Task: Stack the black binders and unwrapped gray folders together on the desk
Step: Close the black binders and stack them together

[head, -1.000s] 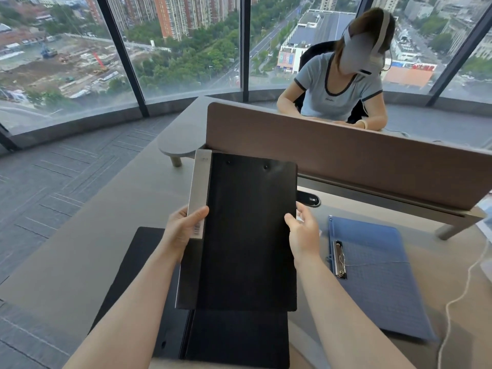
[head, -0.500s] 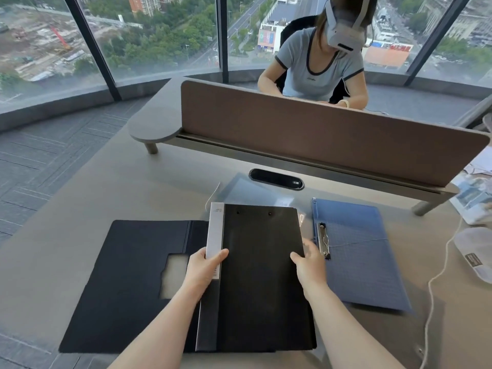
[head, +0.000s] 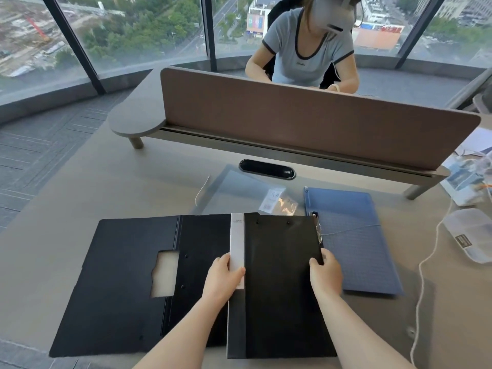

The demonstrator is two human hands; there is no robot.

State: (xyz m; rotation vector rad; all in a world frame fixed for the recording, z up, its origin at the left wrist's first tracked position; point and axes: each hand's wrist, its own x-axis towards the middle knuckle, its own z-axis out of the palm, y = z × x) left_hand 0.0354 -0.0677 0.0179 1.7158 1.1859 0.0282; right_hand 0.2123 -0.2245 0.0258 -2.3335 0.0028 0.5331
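Note:
A closed black binder (head: 282, 283) with a grey-white spine strip lies flat on the right half of an opened black binder (head: 119, 283), which is spread on the desk (head: 80, 187). My left hand (head: 222, 279) grips the closed binder's left edge over the spine strip. Its right edge is held by my right hand (head: 326, 271), fingers curled over it. A grey-blue folder (head: 354, 243) with a metal clip lies just to the right, partly tucked under the binder's edge.
An empty clear plastic wrapper (head: 247, 193) with an A4 label lies behind the binders. A brown divider panel (head: 306, 123) crosses the desk, with a seated person behind it. A white cable (head: 426, 262), a plastic pack (head: 471, 235) and papers are at the right.
The binder came down from being held up tilted in front of me to lying flat on the open binder. My view tipped down and back.

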